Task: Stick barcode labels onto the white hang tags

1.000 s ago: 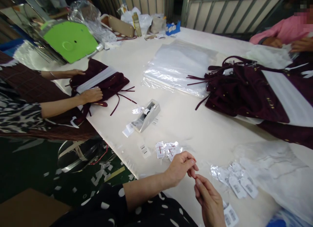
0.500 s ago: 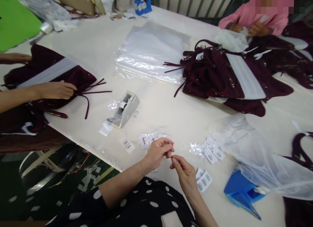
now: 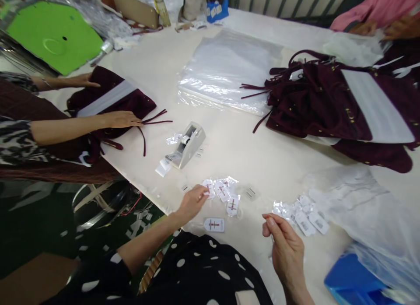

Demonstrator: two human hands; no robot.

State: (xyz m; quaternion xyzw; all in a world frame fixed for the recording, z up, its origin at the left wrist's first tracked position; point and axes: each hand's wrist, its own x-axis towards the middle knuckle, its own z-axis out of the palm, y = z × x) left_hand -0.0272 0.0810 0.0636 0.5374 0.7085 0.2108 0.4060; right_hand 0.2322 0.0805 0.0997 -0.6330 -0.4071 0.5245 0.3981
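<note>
From the wearer's head, the one camera looks forward and down, close above the near edge of the tabletop (image 3: 229, 143).

White table (image 3: 229, 156); dark green floor (image 3: 39, 222) with paper scraps; railing (image 3: 292, 5) behind table.

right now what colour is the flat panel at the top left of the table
The flat panel is bright green, seen in the head view.

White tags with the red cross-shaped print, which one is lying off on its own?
The tag nearest the polka-dot clothing, with bare table all around it; the other cross-print tags are bunched together beyond it.
</note>
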